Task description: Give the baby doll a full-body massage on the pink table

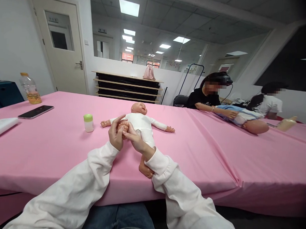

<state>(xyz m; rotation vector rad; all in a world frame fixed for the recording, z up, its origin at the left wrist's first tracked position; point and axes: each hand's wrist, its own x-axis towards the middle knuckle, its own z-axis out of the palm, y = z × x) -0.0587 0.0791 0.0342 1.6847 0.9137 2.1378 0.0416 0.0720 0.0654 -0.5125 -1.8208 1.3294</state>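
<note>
A baby doll (141, 125) in a white outfit lies on its back on the pink-covered table (63, 157), head away from me and arms spread. One of its feet (123, 127) is raised between my two hands, sole and toes showing. My left hand (116, 135) wraps around the foot from the left. From the right, my right hand (136, 140) grips the same foot, its thumb pressed on the sole. The doll's other foot (147, 169) rests on the cloth beneath my right wrist. A small bottle with a green lid (88, 122) stands left of the doll.
At left are a phone (36, 111), a drink bottle (30, 89) and a white object (0, 128). To the right, a person (207, 93) handles another doll (255, 126), near a lotion bottle (286, 124). Another person (268, 100) sits farther back. Cloth folds (227, 163) run along the table.
</note>
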